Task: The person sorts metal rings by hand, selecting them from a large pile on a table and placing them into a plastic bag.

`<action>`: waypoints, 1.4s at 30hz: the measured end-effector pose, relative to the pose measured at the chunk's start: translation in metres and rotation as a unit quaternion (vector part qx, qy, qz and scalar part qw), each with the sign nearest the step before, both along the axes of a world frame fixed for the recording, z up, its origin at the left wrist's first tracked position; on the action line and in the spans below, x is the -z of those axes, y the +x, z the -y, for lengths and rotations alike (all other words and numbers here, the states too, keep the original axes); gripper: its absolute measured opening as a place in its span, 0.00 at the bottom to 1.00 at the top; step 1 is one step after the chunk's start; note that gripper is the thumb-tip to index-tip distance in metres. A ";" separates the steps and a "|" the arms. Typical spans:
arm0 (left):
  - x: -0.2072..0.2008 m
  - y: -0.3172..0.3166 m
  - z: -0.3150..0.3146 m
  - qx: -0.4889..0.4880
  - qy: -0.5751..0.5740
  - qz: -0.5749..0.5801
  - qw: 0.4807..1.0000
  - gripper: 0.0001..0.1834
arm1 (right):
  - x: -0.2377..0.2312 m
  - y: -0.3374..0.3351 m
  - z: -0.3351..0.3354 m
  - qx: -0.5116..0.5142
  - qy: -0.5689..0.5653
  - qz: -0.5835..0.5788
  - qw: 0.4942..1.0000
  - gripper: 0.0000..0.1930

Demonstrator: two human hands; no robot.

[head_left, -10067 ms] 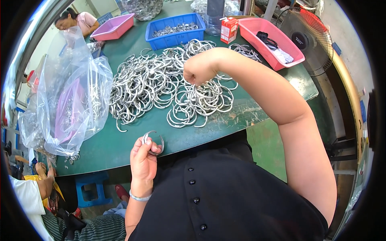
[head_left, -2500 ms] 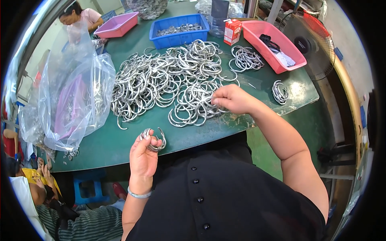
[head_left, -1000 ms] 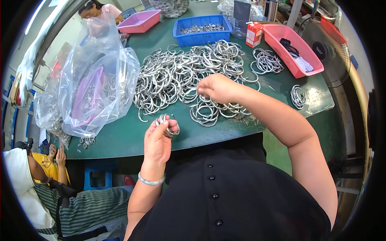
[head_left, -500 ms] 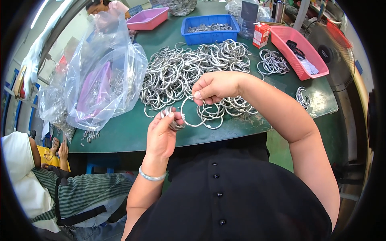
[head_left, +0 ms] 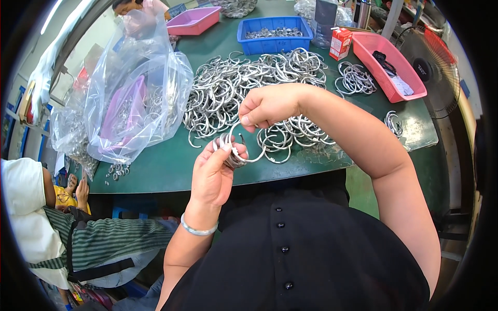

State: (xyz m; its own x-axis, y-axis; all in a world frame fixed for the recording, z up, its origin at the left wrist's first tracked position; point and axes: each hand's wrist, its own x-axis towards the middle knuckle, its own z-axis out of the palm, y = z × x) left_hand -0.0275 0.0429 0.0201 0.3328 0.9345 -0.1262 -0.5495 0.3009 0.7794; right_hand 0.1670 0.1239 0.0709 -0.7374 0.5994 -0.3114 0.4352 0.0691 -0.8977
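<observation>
My left hand (head_left: 213, 168) is closed around several silvery open metal rings (head_left: 233, 158), stacked side by side between thumb and fingers. Just above and to the right, my right hand (head_left: 262, 109) pinches the upper part of one larger open ring (head_left: 256, 159), whose lower curve reaches against the held stack. Beyond both hands spreads a big heap of similar metal rings (head_left: 223, 93) on the green table (head_left: 166, 173). A few loose rings (head_left: 275, 145) lie right beside the pinched one. My right fingertips are partly hidden behind the hand.
Clear plastic bags (head_left: 171, 98) stand at the left. Behind the heap are a blue basket (head_left: 275, 46) of small metal parts, a red-and-white carton (head_left: 340, 43) and a pink basket (head_left: 384, 72). A fan (head_left: 430, 67) is at the right. A person in striped cloth (head_left: 114, 243) sits close at left.
My right hand has moved slightly left and up, bringing the pinched ring over to the stack in my left hand. The left hand keeps its hold on the stack.
</observation>
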 end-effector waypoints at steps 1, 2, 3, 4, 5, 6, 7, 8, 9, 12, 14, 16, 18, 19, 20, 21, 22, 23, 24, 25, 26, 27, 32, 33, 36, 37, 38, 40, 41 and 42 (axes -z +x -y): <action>-0.001 0.000 0.001 -0.001 -0.001 0.002 1.000 0.09 | 0.001 -0.001 0.000 -0.001 0.002 -0.002 1.000 0.10; -0.001 0.000 0.001 -0.001 -0.001 0.002 1.000 0.09 | 0.001 -0.001 -0.001 -0.001 0.001 -0.002 1.000 0.10; -0.002 0.000 0.001 0.001 0.001 0.004 1.000 0.09 | 0.001 -0.002 -0.001 -0.002 0.000 0.005 1.000 0.11; -0.003 0.001 0.002 0.004 0.003 0.006 1.000 0.09 | 0.000 -0.003 -0.001 -0.003 -0.002 0.012 1.000 0.11; -0.003 0.001 0.002 0.004 0.002 0.006 1.000 0.09 | 0.001 -0.003 -0.001 -0.003 -0.002 0.012 1.000 0.11; -0.004 0.001 0.003 0.002 0.003 0.004 1.000 0.09 | 0.000 -0.005 -0.001 -0.004 0.009 0.014 1.000 0.11; -0.005 0.000 0.003 -0.001 0.003 0.002 1.000 0.09 | 0.000 -0.006 -0.001 -0.006 0.021 0.016 1.000 0.11; -0.004 0.000 0.004 -0.003 0.004 0.002 1.000 0.09 | 0.000 -0.007 0.000 -0.008 0.022 0.016 1.000 0.11; -0.005 -0.001 0.004 0.003 0.013 0.012 1.000 0.09 | -0.001 -0.009 0.000 -0.015 0.060 0.027 0.998 0.11; -0.006 -0.002 0.008 0.007 0.005 0.005 1.000 0.09 | -0.004 -0.012 0.004 -0.036 0.119 0.031 0.992 0.10; -0.011 -0.005 0.012 0.015 0.015 -0.014 1.000 0.09 | -0.005 -0.014 0.009 -0.035 0.136 0.015 0.990 0.10; -0.018 -0.011 0.015 0.024 0.022 -0.024 0.999 0.10 | -0.006 -0.011 0.016 -0.027 0.155 -0.031 0.987 0.10; -0.033 -0.017 0.019 0.007 0.032 -0.034 0.999 0.10 | -0.012 -0.004 0.023 -0.018 0.272 -0.044 0.961 0.10; -0.043 -0.023 0.022 -0.010 0.034 -0.046 0.998 0.10 | -0.018 -0.004 0.027 -0.007 0.264 -0.053 0.963 0.09; -0.052 -0.030 0.021 -0.014 0.059 -0.052 0.997 0.11 | -0.025 0.000 0.033 0.010 0.269 -0.061 0.961 0.08; -0.062 -0.037 0.020 -0.028 0.095 -0.063 0.993 0.11 | -0.035 0.001 0.040 0.012 0.273 -0.063 0.960 0.08; -0.073 -0.042 0.016 -0.036 0.129 -0.075 0.988 0.11 | -0.039 0.006 0.045 0.019 0.275 -0.066 0.959 0.07; -0.085 -0.048 0.010 -0.056 0.164 -0.088 0.981 0.11 | -0.038 0.012 0.048 0.018 0.307 -0.089 0.947 0.07; -0.097 -0.055 0.004 -0.079 0.199 -0.102 0.972 0.11 | -0.040 0.016 0.053 0.018 0.313 -0.111 0.943 0.07; -0.109 -0.062 -0.003 -0.110 0.227 -0.110 0.961 0.10 | -0.042 0.020 0.058 0.013 0.305 -0.111 0.946 0.07; -0.121 -0.069 -0.011 -0.139 0.255 -0.118 0.950 0.09 | -0.045 0.024 0.064 0.009 0.296 -0.111 0.949 0.07; -0.132 -0.076 -0.021 -0.153 0.269 -0.131 0.942 0.09 | -0.044 0.028 0.068 0.009 0.312 -0.129 0.941 0.07; -0.150 -0.102 -0.079 -0.147 0.258 -0.308 0.904 0.05 | -0.033 0.049 0.082 0.003 0.324 -0.102 0.940 0.07; -0.144 -0.106 -0.094 -0.125 0.233 -0.364 0.893 0.05 | -0.031 0.052 0.082 0.000 0.328 -0.095 0.940 0.06; -0.132 -0.100 -0.134 -0.130 0.180 -0.578 0.785 0.10 | -0.031 0.063 0.088 0.009 0.300 -0.066 0.952 0.06; -0.134 -0.096 -0.145 -0.152 0.187 -0.643 0.727 0.12 | -0.026 0.068 0.089 0.017 0.305 -0.063 0.950 0.06; -0.135 -0.095 -0.155 -0.172 0.190 -0.702 0.664 0.15 | -0.021 0.072 0.092 0.025 0.310 -0.058 0.949 0.06; -0.127 -0.103 -0.172 -0.244 0.210 -0.792 0.518 0.15 | -0.012 0.070 0.095 0.032 0.298 -0.061 0.952 0.06; -0.128 -0.107 -0.178 -0.224 0.174 -0.810 0.514 0.15 | -0.008 0.067 0.095 0.040 0.274 -0.056 0.959 0.06; -0.129 -0.111 -0.185 -0.201 0.139 -0.824 0.512 0.15 | -0.003 0.066 0.094 0.026 0.284 -0.043 0.957 0.07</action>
